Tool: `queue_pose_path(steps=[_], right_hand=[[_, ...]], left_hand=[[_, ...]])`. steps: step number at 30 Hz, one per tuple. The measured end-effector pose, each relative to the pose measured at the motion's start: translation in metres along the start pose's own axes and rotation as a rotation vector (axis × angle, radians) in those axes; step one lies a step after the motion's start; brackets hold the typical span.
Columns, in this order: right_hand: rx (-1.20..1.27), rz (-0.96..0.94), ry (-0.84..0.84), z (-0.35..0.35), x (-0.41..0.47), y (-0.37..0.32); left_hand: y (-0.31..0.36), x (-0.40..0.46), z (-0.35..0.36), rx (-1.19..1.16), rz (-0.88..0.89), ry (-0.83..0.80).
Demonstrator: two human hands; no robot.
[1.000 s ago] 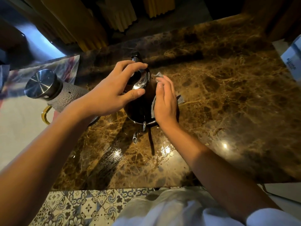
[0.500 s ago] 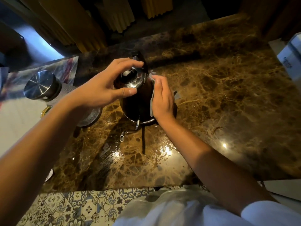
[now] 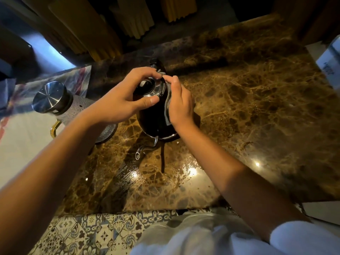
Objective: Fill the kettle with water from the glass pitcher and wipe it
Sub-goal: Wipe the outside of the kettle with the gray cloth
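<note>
A dark kettle (image 3: 152, 118) with a shiny lid and a thin curved spout pointing toward me stands on the brown marble counter (image 3: 248, 111). My left hand (image 3: 121, 100) grips its top around the lid. My right hand (image 3: 181, 105) presses a small grey cloth (image 3: 167, 109) flat against the kettle's right side. The glass pitcher (image 3: 73, 107), textured, with a steel lid and a gold handle, stands just left of the kettle, partly behind my left forearm.
A white box (image 3: 329, 65) sits at the counter's far right edge. A patterned cloth (image 3: 55, 80) lies at the far left behind the pitcher. Patterned floor tiles (image 3: 88, 234) show below the counter's near edge. Yellow curtains (image 3: 132, 17) hang beyond the counter.
My right hand with the cloth has slid up the kettle's right side toward the lid. My left hand has closed more tightly over the kettle's top.
</note>
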State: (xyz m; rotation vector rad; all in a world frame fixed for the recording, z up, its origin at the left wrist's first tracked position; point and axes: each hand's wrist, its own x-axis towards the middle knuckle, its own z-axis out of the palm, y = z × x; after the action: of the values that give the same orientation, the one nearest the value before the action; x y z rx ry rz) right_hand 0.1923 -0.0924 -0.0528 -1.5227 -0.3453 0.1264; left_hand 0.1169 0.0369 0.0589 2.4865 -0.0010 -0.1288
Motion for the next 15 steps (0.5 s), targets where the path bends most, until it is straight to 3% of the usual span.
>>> queue_pose_path(steps=[6, 11, 13, 15], right_hand=[[-0.032, 0.143, -0.092, -0.014, -0.009, 0.035], [0.076, 0.201, -0.113, -0.022, -0.022, 0.037], [0.015, 0.146, -0.104, -0.028, -0.029, 0.036], [-0.044, 0.066, -0.107, -0.03, -0.036, 0.03]], left_hand=[[0.009, 0.004, -0.008, 0.058, -0.054, -0.068], [0.031, 0.012, 0.013, 0.746, -0.284, 0.014], [0.033, 0.015, 0.011, 0.768, -0.27, 0.006], [0.027, 0.014, 0.002, 0.626, -0.218, -0.039]])
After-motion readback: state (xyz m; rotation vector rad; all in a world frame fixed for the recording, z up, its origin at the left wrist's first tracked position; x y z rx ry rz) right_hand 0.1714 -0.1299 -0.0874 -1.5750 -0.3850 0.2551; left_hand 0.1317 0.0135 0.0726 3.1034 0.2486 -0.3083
